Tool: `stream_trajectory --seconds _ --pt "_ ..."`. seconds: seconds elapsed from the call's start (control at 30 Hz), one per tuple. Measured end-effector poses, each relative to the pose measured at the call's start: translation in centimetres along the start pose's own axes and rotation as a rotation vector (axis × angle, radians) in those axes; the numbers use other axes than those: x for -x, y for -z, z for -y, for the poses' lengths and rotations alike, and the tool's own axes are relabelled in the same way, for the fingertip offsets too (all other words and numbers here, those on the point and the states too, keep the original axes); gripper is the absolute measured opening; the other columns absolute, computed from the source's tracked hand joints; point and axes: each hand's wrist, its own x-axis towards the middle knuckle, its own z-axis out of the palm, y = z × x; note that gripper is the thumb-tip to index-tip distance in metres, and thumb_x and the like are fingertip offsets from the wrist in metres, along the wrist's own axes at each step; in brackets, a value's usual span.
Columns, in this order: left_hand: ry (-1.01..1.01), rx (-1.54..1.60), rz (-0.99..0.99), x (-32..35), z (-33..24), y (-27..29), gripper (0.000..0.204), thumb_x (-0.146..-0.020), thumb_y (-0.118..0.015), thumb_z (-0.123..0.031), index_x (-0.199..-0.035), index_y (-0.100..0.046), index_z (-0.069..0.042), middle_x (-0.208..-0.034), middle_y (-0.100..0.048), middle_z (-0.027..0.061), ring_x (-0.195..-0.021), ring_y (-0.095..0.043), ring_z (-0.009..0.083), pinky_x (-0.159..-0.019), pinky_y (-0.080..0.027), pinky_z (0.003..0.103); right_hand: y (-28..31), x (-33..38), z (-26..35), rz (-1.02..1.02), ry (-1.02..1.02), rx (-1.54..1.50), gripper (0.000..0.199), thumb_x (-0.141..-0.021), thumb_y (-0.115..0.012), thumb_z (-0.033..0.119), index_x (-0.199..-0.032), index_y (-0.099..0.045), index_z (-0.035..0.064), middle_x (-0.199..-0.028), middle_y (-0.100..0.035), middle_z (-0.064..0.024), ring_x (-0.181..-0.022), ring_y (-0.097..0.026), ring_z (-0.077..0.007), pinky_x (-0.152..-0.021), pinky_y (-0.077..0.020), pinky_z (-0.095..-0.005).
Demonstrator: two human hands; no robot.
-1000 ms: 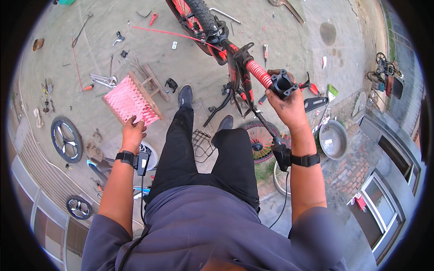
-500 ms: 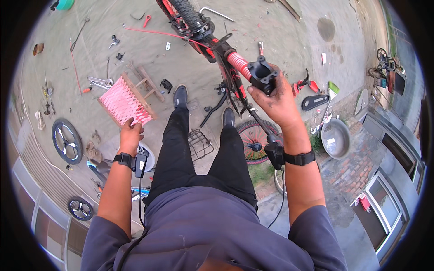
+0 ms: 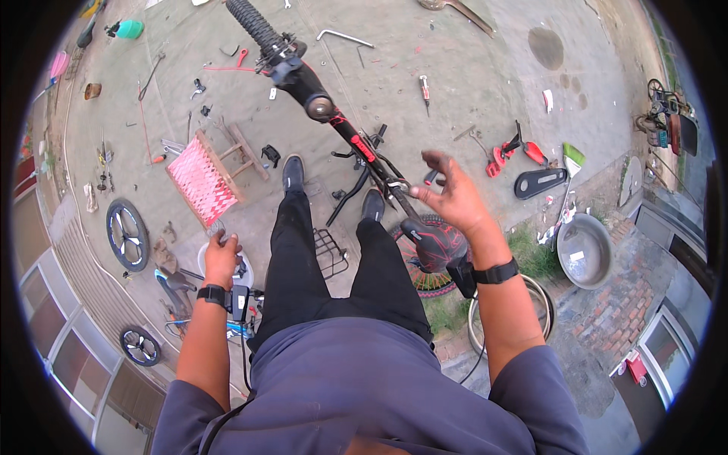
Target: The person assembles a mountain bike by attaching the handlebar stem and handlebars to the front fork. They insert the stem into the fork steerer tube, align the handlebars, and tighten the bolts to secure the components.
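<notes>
A black and red bicycle (image 3: 364, 148) stands before me at a slant, its front tyre (image 3: 246, 19) far off and its saddle (image 3: 438, 244) close to my right forearm. No handlebar shows above the round top of its head tube (image 3: 320, 108). My right hand (image 3: 459, 196) is open beside the seat post, thumb and fingers apart; the thumb reaches near the seat clamp (image 3: 397, 184). A small dark piece (image 3: 431, 177) shows between thumb and fingers; whether I touch it is unclear. My left hand (image 3: 222, 259) hangs open with loosely bent fingers, near the pink-and-white woven stool (image 3: 201, 180).
A screwdriver (image 3: 425, 91), a bent metal bar (image 3: 345, 36) and a red-handled tool (image 3: 497, 155) lie on the ground. At right are a black crank-like bar (image 3: 540, 183), a green broom (image 3: 574, 158) and a grey basin (image 3: 584, 250). Loose wheels (image 3: 127, 235) lie at left.
My right hand has let go of a black clamp-like part with a red ribbed sleeve, which no longer shows, and has opened nearer me. The bicycle's front has swung left; my left hand has drawn back from the stool.
</notes>
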Motion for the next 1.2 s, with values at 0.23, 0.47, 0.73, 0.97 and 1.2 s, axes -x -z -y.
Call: stream_trajectory --seconds 0.23,0.47,0.73,0.97,1.2 --pt "0.046 -0.004 0.008 6.6 3.3 -4.6 0.065 -0.100 -0.066 -0.022 -0.154 -0.038 0.003 -0.115 -0.064 0.0133 -0.096 -0.066 0.0207 -0.078 -0.058 0.038 -4.5 8.8 -7.1 0.181 -0.153 0.216 0.074 -0.080 -0.086 0.035 -0.141 -0.055 0.0057 -0.122 -0.064 -0.0227 -0.114 -0.063 -0.0405 -0.097 -0.0520 -0.0485" --pt "0.059 -0.014 0.002 7.5 4.1 -4.5 0.066 -0.100 -0.065 -0.023 -0.154 -0.037 0.002 -0.119 -0.064 0.0143 -0.100 -0.065 0.0216 -0.081 -0.058 0.038 -7.3 10.0 -9.2 0.037 -0.117 0.265 0.068 -0.079 -0.085 0.027 -0.139 -0.058 0.0077 -0.124 -0.064 -0.0197 -0.118 -0.060 -0.0388 -0.101 -0.0493 -0.0460" --pt "0.058 0.027 0.065 3.4 6.6 -2.2 0.065 -0.100 -0.065 -0.022 -0.154 -0.037 0.002 -0.122 -0.064 0.0156 -0.101 -0.065 0.0220 -0.082 -0.058 0.038 -7.1 9.9 -8.2 0.048 -0.211 0.401 0.067 -0.076 -0.085 0.025 -0.136 -0.060 0.0070 -0.125 -0.064 -0.0188 -0.116 -0.062 -0.0400 -0.102 -0.0498 -0.0458" --pt "0.097 0.070 0.110 -0.5 7.5 3.1 0.065 -0.101 -0.064 -0.022 -0.155 -0.035 0.002 -0.129 -0.060 0.0187 -0.110 -0.067 0.0283 -0.087 -0.059 0.042 -9.4 9.4 -7.9 -0.060 -0.283 0.471 0.070 -0.072 -0.089 0.026 -0.133 -0.061 0.0064 -0.122 -0.066 -0.0191 -0.109 -0.065 -0.0400 -0.097 -0.0523 -0.0467" --pt "0.164 0.119 0.072 -3.5 11.1 8.5 0.064 -0.101 -0.064 -0.020 -0.154 -0.036 0.001 -0.126 -0.061 0.0177 -0.108 -0.067 0.0273 -0.086 -0.058 0.042 -11.8 6.3 -3.5 -0.137 -0.354 0.445 0.068 -0.078 -0.087 0.027 -0.137 -0.058 0.0079 -0.128 -0.063 -0.0175 -0.103 -0.066 -0.0377 -0.090 -0.0547 -0.0430"
